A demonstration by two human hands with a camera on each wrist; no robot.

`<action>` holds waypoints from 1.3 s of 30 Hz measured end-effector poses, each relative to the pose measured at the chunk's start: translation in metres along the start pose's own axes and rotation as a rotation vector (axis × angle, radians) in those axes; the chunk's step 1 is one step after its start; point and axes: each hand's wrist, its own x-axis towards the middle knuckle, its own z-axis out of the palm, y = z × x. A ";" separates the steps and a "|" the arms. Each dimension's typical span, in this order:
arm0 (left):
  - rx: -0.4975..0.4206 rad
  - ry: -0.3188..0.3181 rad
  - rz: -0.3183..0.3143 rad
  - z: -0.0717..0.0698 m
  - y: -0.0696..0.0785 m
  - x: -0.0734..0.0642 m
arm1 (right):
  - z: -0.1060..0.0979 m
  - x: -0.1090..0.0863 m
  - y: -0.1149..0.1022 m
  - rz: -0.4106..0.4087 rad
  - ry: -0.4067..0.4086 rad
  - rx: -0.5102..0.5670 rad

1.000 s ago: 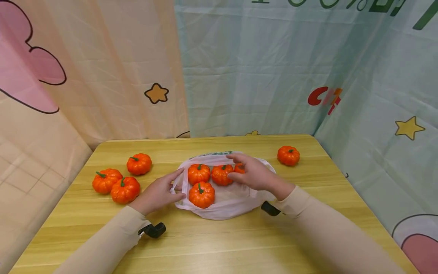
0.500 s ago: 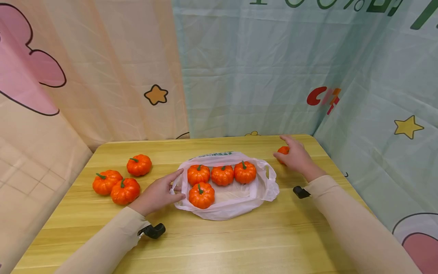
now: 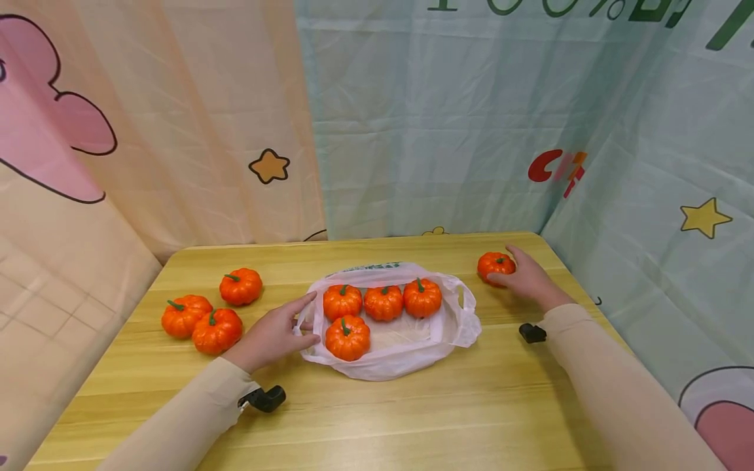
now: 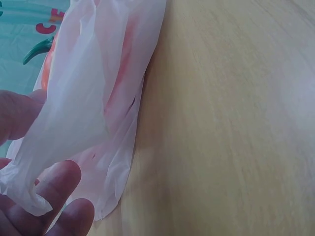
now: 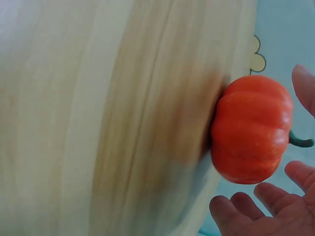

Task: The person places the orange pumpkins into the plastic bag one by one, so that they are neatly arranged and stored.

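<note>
My left hand (image 3: 273, 335) holds the left side of a white plastic bag (image 3: 400, 366). In the left wrist view, the bag's thin handle (image 4: 22, 189) loops over my curled fingers (image 4: 61, 182). Inside the bag lie several small orange pumpkins (image 3: 347, 337) with green stems. On the far right of the table, my right hand (image 3: 530, 278) is spread beside a lone pumpkin (image 3: 495, 267). The right wrist view has that pumpkin (image 5: 253, 130) between the parted fingers (image 5: 273, 196), with gaps between them and its skin.
Three more pumpkins (image 3: 216, 330) sit in a group on the left of the wooden table (image 3: 377, 432), near my left forearm. Printed curtains (image 3: 424, 131) hang behind the table's back edge and along both sides.
My right hand has left a pumpkin in the bag and moved right to the lone pumpkin, shifting from its near side to its right. The left hand has stayed at the bag.
</note>
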 end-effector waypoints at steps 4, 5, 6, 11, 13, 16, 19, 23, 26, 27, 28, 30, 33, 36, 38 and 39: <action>-0.011 -0.003 -0.009 0.001 0.000 0.000 | 0.001 0.001 0.004 0.024 -0.019 -0.003; -0.012 -0.003 -0.012 0.001 0.001 0.000 | 0.001 0.001 0.005 0.025 -0.019 -0.005; -0.012 -0.003 -0.013 0.001 0.001 0.000 | 0.001 0.001 0.005 0.023 -0.019 -0.009; -0.010 -0.003 -0.013 0.001 0.001 0.000 | 0.003 0.002 0.012 0.001 -0.004 -0.025; -0.006 0.000 -0.012 0.000 0.001 0.000 | 0.003 0.004 0.013 -0.001 0.003 -0.022; -0.001 0.005 -0.011 0.000 0.001 -0.001 | 0.005 0.006 0.013 0.004 0.008 -0.019; -0.005 0.009 -0.008 -0.001 0.002 -0.002 | 0.006 0.008 0.014 0.006 0.007 -0.022; -0.019 0.008 0.007 -0.002 0.004 -0.003 | 0.006 0.010 0.014 0.013 0.006 -0.029; -0.018 0.010 0.011 -0.002 0.003 -0.003 | 0.006 0.010 0.014 0.020 0.007 -0.028; -0.013 0.011 0.012 -0.002 0.003 -0.003 | 0.006 0.010 0.015 0.021 0.007 -0.028; -0.008 0.014 0.009 -0.002 0.002 -0.003 | 0.006 0.010 0.014 0.022 0.007 -0.024; 0.000 0.016 0.003 -0.001 0.001 -0.002 | 0.006 0.009 0.014 0.025 0.006 -0.017; 0.000 0.012 -0.004 0.000 0.000 -0.002 | 0.006 0.009 0.014 0.032 0.004 -0.012; -0.007 0.009 -0.012 0.000 -0.001 -0.002 | 0.006 0.008 0.014 0.040 0.001 -0.012; -0.009 0.009 -0.013 0.001 0.000 -0.001 | 0.006 0.008 0.014 0.042 0.001 -0.013; -0.009 0.010 -0.014 0.001 0.000 -0.001 | 0.006 0.008 0.014 0.042 0.001 -0.013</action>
